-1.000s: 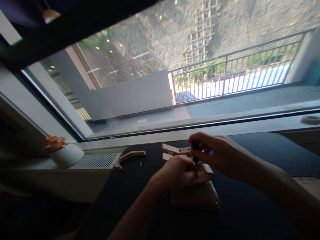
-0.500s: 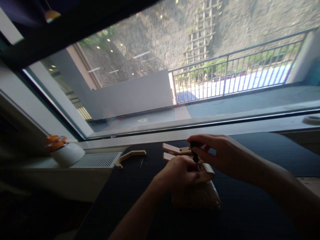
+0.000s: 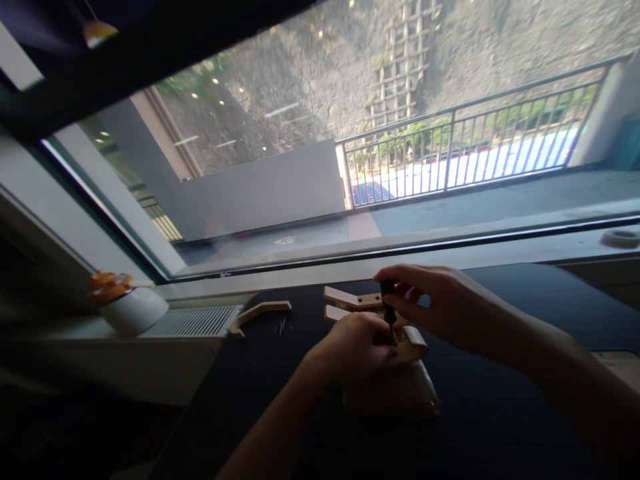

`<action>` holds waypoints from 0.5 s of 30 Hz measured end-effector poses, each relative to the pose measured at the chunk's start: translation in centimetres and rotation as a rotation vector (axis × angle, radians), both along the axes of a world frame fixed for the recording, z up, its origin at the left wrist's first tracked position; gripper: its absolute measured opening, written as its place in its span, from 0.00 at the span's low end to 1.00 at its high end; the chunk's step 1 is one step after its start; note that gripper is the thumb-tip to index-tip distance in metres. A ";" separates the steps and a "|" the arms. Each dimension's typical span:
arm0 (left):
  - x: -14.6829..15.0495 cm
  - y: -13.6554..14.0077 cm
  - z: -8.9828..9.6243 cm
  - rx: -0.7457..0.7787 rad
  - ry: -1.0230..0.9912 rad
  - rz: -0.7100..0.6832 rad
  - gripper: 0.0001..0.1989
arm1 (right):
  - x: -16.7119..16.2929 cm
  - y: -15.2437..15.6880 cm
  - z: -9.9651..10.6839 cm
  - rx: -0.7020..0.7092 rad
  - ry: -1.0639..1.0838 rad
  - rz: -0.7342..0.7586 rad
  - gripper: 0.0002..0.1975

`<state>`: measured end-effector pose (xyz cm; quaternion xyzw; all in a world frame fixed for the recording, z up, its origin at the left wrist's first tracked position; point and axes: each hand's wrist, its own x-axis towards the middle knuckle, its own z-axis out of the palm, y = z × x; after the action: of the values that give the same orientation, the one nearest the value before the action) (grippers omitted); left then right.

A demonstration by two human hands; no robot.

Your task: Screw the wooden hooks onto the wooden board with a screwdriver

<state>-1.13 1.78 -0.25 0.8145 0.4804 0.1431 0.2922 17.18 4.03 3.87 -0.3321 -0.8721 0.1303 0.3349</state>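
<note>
My right hand (image 3: 435, 297) closes its fingers round the black handle of a screwdriver (image 3: 388, 303), held nearly upright. Its shaft points down at a pale wooden piece with a curved end (image 3: 415, 341). My left hand (image 3: 353, 343) is closed on that wooden assembly, thumb and fingers beside the screwdriver's tip; they hide the contact point. Two angled wooden arms (image 3: 344, 296) stick out behind my left hand, one showing dark holes. Under the assembly lies a packet in shiny clear wrap (image 3: 393, 393).
A loose bent wooden strip (image 3: 263, 308) and several thin screws (image 3: 281, 326) lie left on the dark table (image 3: 505, 293). A white pot with an orange top (image 3: 133, 308) stands beside a vent grille (image 3: 193, 321). The window (image 3: 260, 193) rises behind the table.
The screwdriver has tilted very slightly and more of its handle shows. Both hands stay in nearly the same place; the whole view has shifted a little.
</note>
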 end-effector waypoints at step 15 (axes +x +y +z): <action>0.9 -0.1 -0.9 0.118 0.051 0.065 0.06 | 0.1 -1.0 0.6 -0.085 -0.103 -0.010 0.16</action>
<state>-0.25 1.64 -1.14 0.8177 0.5045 0.1598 0.2266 17.25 3.00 4.52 -0.3565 -0.8802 0.1482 0.2759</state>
